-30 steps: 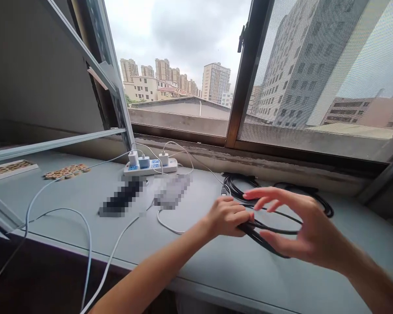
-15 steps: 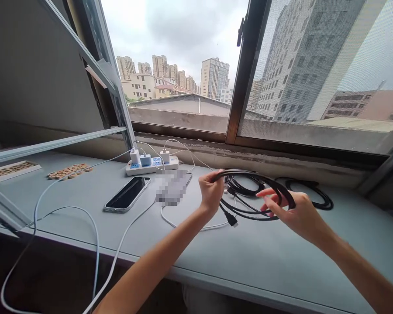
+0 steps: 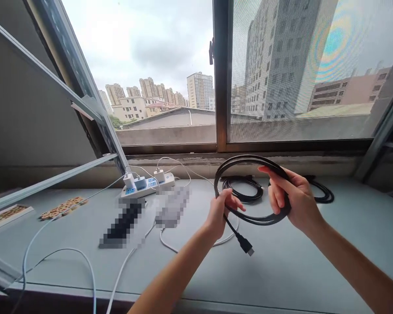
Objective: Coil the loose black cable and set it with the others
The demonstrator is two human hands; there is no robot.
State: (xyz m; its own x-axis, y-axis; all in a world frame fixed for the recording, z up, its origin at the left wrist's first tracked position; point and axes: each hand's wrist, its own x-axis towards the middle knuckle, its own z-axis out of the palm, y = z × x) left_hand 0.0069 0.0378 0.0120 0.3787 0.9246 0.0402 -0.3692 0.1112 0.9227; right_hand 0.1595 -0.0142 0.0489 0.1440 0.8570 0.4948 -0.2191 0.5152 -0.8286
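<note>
Just behind the held cable loop (image 3: 258, 221), another black coil (image 3: 252, 198); power strip (image 3: 149, 185) leftward.

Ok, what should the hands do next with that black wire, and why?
Probably wind the dangling plug end into the black cable coil: the left hand and right hand hold the loop, but that end hangs loose.

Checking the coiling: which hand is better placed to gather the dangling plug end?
Probably left: the left hand grips the coil right where the plug tail hangs below it; the right hand holds the loop's far side.
</note>
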